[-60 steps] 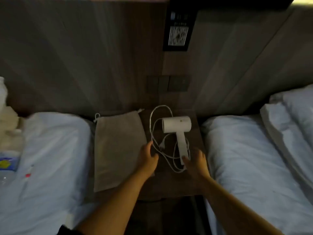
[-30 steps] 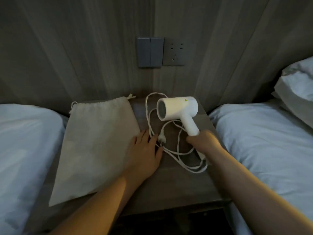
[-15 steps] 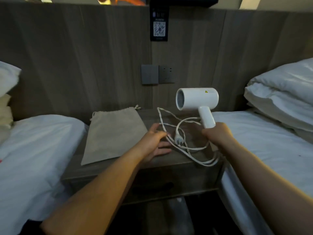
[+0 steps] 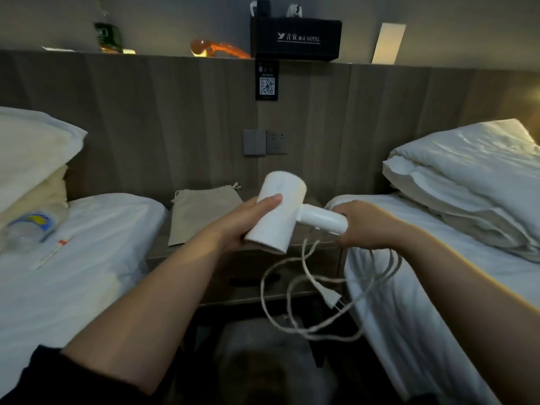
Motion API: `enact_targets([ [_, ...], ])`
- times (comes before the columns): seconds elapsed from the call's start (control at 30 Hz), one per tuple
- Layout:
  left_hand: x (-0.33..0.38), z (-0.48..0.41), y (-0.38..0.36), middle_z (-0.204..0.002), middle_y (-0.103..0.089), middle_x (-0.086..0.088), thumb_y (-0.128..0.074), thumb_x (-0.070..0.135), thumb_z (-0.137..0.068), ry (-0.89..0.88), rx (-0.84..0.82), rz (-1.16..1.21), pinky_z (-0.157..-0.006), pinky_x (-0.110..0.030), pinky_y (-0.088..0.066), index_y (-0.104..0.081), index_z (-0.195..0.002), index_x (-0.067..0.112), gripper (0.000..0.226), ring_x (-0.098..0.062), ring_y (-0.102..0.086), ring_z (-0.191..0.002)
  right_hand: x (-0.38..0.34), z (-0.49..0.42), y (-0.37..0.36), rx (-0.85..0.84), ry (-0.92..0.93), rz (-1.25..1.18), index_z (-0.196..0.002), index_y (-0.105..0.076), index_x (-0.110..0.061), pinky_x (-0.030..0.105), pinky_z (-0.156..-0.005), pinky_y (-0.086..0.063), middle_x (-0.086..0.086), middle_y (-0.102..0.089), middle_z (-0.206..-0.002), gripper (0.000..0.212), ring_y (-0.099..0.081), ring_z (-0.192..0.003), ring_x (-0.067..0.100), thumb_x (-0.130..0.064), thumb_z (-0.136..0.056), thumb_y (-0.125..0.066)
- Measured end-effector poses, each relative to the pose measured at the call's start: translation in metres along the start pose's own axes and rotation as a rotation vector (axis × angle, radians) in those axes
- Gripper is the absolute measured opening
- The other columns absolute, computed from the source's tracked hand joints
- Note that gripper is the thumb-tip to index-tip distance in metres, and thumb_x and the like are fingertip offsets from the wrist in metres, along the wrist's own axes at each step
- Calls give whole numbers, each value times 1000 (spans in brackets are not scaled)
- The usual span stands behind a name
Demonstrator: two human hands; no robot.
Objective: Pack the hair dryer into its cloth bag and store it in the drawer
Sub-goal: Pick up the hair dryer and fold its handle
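L hand [image 4: 236, 223] holds dryer [image 4: 277, 223] barrel, R hand [image 4: 365, 226] handle; cord [image 4: 330, 298] dangling.

Held up between both grips: white hair dryer [image 4: 277, 211], barrel in left grip [image 4: 242, 223], handle in right grip [image 4: 362, 226], cord [image 4: 295, 287] and plug [image 4: 331, 299] dangling in loops below. Lying flat on table [image 4: 320, 244] beyond left grip: beige drawstring cloth bag [image 4: 201, 214]. Shut, underneath: drawer [image 4: 248, 279].

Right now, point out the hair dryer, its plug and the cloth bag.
hair dryer [image 4: 277, 223], head view, on the white barrel.
plug [image 4: 330, 299], head view, on the plug body at the hanging cord's end.
cloth bag [image 4: 201, 214], head view, on the flat beige cloth.
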State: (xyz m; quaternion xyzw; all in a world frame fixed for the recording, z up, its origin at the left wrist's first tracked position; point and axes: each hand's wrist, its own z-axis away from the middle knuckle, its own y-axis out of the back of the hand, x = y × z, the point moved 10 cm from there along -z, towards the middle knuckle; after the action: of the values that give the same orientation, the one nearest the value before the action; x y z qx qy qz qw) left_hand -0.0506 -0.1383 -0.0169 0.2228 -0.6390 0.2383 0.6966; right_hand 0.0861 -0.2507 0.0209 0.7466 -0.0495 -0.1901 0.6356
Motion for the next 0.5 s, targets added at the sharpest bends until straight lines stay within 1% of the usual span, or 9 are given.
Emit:
enact_targets([
  [0.03, -2, 6, -1, -109, -62, -8, -55, 43, -87, 25, -9, -48, -77, -35, -53, -41, -129, 22, 49, -21, -62, -95, -7, 3, -4, -21, 40, 15, -100, -59, -22, 35, -75, -51, -2, -62, -94, 38, -58, -84, 18, -28, -66, -76],
  [0.1, -7, 17, 3, -111, -60, -10, -59, 43, -84, 37, 12, -64, -77, -37, -53, -39, -132, 24, 55, -24, -61, -96, -19, 8, -11, -67, 95, -13, -97, -57, -22, 29, -70, -45, -6, -57, -87, 40, -54, -80, 14, -35, -67, -79],
  [0.17, -11, 24, 11, -104, -61, -6, -56, 40, -87, 2, 60, -69, -67, -32, -53, -42, -125, 26, 43, -20, -63, -88, -24, 10, -24, -156, 127, -110, -98, -59, -21, 24, -66, -41, -9, -56, -86, 35, -54, -78, 10, -43, -75, -71],
  [0.23, -17, 26, 20, -98, -63, -4, -54, 37, -89, -39, 102, -71, -61, -29, -52, -46, -116, 28, 30, -18, -63, -82, -22, 5, -38, -229, 121, -225, -103, -63, -19, 25, -75, -43, -5, -62, -95, 36, -57, -86, 11, -50, -86, -55],
  [0.27, -23, 26, 26, -99, -63, -4, -55, 36, -89, -48, 116, -69, -62, -30, -52, -47, -115, 28, 28, -19, -64, -82, -20, 1, -44, -251, 102, -341, -102, -64, -16, 28, -81, -43, -1, -62, -98, 38, -57, -88, 13, -49, -89, -49],
  [0.3, -28, 26, 31, -100, -64, -6, -55, 36, -89, -47, 127, -62, -63, -31, -52, -48, -115, 28, 28, -20, -64, -83, -17, -5, -51, -271, 63, -497, -99, -64, -14, 30, -82, -43, 2, -62, -97, 35, -56, -87, 15, -44, -92, -48],
  [0.37, -42, 25, 44, -104, -64, -9, -55, 36, -89, -33, 148, -30, -66, -34, -52, -48, -121, 24, 35, -23, -64, -86, -12, -14, -67, -332, -29, -767, -87, -63, -13, 26, -73, -43, 4, -59, -87, 18, -53, -78, 14, -24, -94, -51],
  [0.43, -55, 22, 55, -108, -65, -11, -57, 37, -87, -37, 161, -16, -68, -35, -52, -48, -126, 20, 44, -25, -64, -88, -8, -22, -81, -374, -115, -846, -78, -62, -15, 23, -64, -44, 1, -58, -79, 17, -53, -70, 12, -13, -92, -53],
  [0.5, -64, 19, 61, -112, -65, -13, -62, 42, -77, -45, 167, -6, -70, -37, -52, -49, -128, 20, 57, -27, -64, -91, -7, -26, -94, -431, -164, -841, -79, -65, -13, 26, -66, -45, 3, -61, -81, 14, -55, -73, 14, -17, -90, -57],
])
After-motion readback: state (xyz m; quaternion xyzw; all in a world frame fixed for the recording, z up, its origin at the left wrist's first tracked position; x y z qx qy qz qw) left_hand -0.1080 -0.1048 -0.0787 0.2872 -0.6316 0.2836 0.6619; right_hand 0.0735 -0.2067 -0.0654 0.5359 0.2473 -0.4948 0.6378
